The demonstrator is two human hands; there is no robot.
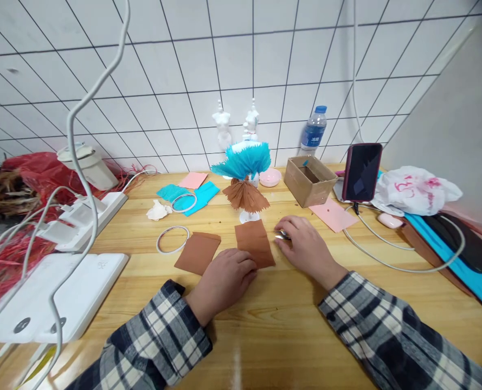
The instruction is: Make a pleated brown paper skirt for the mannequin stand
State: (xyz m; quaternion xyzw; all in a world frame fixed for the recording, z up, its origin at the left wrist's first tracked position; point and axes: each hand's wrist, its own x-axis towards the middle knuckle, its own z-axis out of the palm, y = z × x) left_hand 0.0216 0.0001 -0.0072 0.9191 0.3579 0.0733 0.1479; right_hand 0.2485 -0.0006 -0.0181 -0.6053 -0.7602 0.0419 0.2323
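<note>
My left hand [226, 277] rests on the table with its fingers curled at the lower edge of a brown paper square [255, 241]. A second brown piece [198, 252] lies just beyond it to the left. To the right of the square, my right hand [303, 246] is closed around a small metal tool [282, 235], whose tip shows at the fingers. Behind the papers stands a small white figure dressed in a turquoise pleated ruffle [246, 161] and a brown pleated skirt [246, 196].
Two rings [173, 240] and turquoise paper [202, 197] lie left. Behind are a cardboard box [309, 181], a bottle [314, 130] and a pink dish [270, 177]. A phone [361, 172] with a looping cable stands right; a power strip [98, 219] and white device [57, 292] sit left.
</note>
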